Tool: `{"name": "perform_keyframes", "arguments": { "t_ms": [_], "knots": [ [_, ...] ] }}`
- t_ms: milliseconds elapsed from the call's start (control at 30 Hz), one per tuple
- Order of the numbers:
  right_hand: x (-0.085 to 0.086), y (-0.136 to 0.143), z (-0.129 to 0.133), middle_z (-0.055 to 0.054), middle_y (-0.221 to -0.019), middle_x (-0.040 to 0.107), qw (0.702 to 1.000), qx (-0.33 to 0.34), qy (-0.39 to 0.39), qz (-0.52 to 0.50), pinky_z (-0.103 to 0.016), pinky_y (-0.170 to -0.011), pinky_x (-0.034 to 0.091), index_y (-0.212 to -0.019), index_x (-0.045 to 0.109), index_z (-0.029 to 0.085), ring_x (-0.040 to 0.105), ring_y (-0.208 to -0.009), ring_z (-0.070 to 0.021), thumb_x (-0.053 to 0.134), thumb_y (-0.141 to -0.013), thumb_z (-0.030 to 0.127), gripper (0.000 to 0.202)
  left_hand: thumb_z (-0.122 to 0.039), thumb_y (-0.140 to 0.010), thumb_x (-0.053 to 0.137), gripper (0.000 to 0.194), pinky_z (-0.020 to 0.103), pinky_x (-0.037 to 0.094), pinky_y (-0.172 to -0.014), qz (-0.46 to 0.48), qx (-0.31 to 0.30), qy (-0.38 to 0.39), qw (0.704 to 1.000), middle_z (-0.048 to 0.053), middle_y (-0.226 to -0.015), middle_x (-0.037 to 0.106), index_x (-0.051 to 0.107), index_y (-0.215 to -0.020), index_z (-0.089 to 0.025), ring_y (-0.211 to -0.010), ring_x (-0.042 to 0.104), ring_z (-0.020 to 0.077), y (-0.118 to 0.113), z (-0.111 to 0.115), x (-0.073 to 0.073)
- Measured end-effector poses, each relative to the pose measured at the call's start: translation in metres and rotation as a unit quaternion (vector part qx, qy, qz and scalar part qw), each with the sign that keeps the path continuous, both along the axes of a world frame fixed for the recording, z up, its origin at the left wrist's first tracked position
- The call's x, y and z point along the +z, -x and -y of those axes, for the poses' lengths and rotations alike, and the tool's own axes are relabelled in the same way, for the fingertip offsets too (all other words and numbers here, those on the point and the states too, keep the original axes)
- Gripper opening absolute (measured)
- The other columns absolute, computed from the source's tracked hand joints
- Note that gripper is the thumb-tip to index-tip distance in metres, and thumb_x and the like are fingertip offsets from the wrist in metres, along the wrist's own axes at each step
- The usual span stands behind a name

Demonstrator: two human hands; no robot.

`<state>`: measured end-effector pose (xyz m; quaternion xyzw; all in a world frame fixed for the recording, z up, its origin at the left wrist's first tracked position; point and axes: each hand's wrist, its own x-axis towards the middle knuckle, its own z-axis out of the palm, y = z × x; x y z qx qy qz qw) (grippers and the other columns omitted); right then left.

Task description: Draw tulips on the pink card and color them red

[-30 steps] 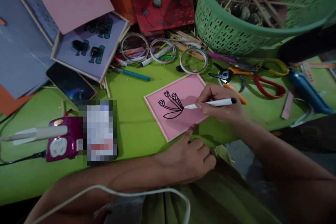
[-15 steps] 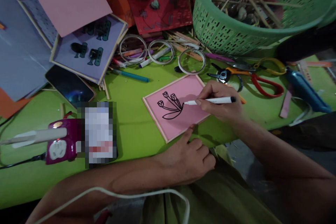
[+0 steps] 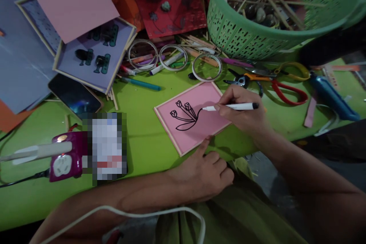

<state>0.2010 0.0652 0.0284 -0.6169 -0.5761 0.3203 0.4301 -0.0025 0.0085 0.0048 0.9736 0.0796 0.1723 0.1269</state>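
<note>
A pink card (image 3: pixel 185 143) with pale wooden strips along its edges lies tilted on the green table. Black outlines of three tulips (image 3: pixel 187 116) and a long leaf are drawn on it. My right hand (image 3: pixel 244 116) pinches a white marker (image 3: pixel 240 106) with a black end, its tip on the card at the end of a curved black line right of the stems. At the card's near edge rests the outstretched index finger of my left hand (image 3: pixel 210 171); its other fingers are loosely curled and hold nothing.
Tape rings (image 3: pixel 207 66), pens, sticks and red-handled scissors (image 3: pixel 290 93) lie beyond the card. A green basket (image 3: pixel 257 40) stands at the back right. On the left are framed cards (image 3: pixel 85 72), a dark phone (image 3: pixel 74 93), a purple power socket (image 3: pixel 64 158) and a pixelated phone-like object (image 3: pixel 108 145).
The marker tip has moved slightly right and up, lengthening the curved black line beside the stems. My left hand stays at the card's edge. The whole view has shifted a little.
</note>
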Motion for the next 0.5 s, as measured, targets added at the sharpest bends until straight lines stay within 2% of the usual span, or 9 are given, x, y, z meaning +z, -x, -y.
{"name": "perform_keyframes", "arguments": {
  "t_ms": [267,500],
  "knots": [
    [-0.0005,-0.0006,0.0003,0.001,-0.06,0.058,0.999,-0.037,-0.002,0.029,-0.036,-0.051,0.031,-0.066,0.054,0.028,0.044,-0.053,-0.017,0.074,-0.077,0.02,0.024,-0.028,-0.105,0.065,0.02,0.063,0.051,-0.11,-0.023,-0.015,0.009,1.0,-0.002,-0.073,0.065,0.065,-0.087,-0.019,-0.073,0.06,0.0178,0.0015,-0.0028,0.0047],
    [0.0028,0.0009,0.0024,0.002,-0.059,0.058,0.997,-0.052,-0.007,0.057,-0.036,-0.05,0.037,-0.067,0.054,0.028,0.045,-0.051,-0.017,0.076,-0.079,0.018,0.027,-0.027,-0.105,0.064,0.021,0.062,0.052,-0.112,-0.01,-0.008,0.002,1.0,-0.002,-0.073,0.066,0.065,-0.086,-0.019,-0.072,0.06,0.0175,0.0012,-0.0018,0.0033]
  ]
}}
